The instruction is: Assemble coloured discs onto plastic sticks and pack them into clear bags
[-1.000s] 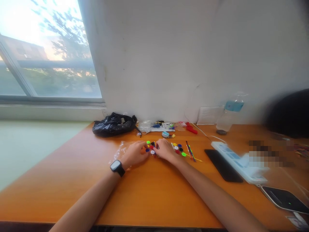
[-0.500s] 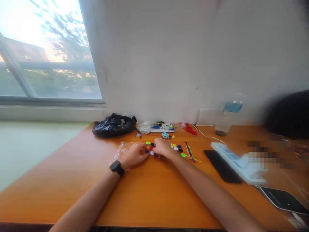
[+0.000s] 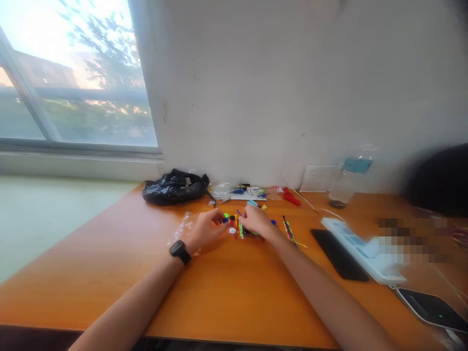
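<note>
My left hand, with a black watch at its wrist, is closed in a pinch on a small blue cap. My right hand pinches a thin purple stick, its upper end standing out past the fingers. Between the hands lie a white cap, a black cap and a green cap. Thin yellow and green sticks lie just left of my right fingers. Another blue cap shows beyond my right wrist; other small parts there are hidden.
Clear plastic wrap lies beside my left hand. More thin sticks are on the right. Along the wall are a black plastic bag and a bottle. A dark phone and power strip are at right.
My right hand has shifted slightly right and up, and a purple stick now shows in its fingers. My left hand has lifted a little with the blue cap. The view has tilted slightly.
</note>
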### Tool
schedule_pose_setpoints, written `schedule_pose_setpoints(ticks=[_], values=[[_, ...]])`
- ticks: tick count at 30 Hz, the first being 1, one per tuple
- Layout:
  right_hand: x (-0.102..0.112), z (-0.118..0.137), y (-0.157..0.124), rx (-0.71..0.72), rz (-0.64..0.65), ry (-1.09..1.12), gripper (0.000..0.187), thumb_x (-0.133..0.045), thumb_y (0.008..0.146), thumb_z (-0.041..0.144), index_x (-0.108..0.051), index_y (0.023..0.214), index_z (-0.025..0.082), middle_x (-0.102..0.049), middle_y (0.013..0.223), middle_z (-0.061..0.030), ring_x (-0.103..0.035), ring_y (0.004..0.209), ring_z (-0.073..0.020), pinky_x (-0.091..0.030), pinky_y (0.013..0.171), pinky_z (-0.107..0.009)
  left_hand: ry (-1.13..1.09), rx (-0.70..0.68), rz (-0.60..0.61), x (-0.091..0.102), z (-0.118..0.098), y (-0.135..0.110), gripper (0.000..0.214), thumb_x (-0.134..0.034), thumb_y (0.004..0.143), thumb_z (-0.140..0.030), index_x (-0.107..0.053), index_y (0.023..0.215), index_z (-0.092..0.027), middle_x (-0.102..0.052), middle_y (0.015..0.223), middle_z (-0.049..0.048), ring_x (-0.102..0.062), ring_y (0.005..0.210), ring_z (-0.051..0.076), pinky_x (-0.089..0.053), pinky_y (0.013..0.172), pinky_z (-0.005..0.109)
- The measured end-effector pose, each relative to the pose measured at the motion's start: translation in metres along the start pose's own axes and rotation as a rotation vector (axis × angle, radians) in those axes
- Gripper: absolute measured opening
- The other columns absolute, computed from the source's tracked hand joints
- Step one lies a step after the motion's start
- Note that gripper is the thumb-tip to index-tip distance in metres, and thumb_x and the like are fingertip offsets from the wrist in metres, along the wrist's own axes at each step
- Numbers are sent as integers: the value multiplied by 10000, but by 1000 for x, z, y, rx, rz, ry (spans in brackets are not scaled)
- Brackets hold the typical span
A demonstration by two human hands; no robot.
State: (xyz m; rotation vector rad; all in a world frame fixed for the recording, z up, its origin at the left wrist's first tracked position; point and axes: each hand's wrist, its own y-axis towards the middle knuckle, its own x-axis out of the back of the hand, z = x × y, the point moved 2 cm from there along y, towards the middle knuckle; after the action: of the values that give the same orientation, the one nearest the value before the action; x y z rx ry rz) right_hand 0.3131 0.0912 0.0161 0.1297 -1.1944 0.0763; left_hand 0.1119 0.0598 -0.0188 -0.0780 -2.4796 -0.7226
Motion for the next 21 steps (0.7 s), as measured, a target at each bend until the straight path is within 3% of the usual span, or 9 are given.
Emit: schedule_pose_setpoints(ticks=[5,7,9,13,17,21], values=[[5,-21,-14,78,79,281,200,-431,1038,283,-577,940,188,-732,762,-40,-630,546,-139,-449,549,-225,-319,87,-4,-14,5,4,347,-849,788,-431,-690,945,-165,-767,930,75,-724,839,201,-573,755,297],[3,-29,-23,116,91,392,208,-381,1058,329,-530,984,203,-699,764,-12,-562,503,-118,-429,521,-217,-498,161,37,-23,1,3,381,-880,749,-421,-684,948,-163,-762,957,76,-737,864,210,-589,786,315],[1,-38,-33,186,81,568,202,-422,1043,392,-506,988,217,-634,763,16,-516,534,-113,-402,527,-212,-613,256,73,-33,-7,-4,404,-898,726,-424,-689,953,-163,-752,929,64,-731,808,196,-589,754,313],[-8,-51,-58,250,93,814,232,-509,994,451,-503,934,226,-484,751,45,-413,599,-115,-342,552,-218,-691,340,274,-50,-19,-29,426,-915,702,-410,-712,969,-148,-750,876,73,-717,775,196,-562,697,294],[-21,-52,-81,256,131,865,223,-523,984,418,-489,876,225,-391,706,47,-373,611,-132,-319,559,-242,-657,333,341,-50,-18,-46,403,-922,686,-404,-743,938,-145,-754,864,74,-707,772,202,-558,704,299],[-30,-45,-94,358,148,772,243,-507,1020,427,-515,893,220,-498,798,13,-478,738,-163,-403,680,-268,-695,289,342,-45,-20,-47,404,-926,703,-389,-763,979,-142,-778,940,94,-730,854,221,-573,791,314]])
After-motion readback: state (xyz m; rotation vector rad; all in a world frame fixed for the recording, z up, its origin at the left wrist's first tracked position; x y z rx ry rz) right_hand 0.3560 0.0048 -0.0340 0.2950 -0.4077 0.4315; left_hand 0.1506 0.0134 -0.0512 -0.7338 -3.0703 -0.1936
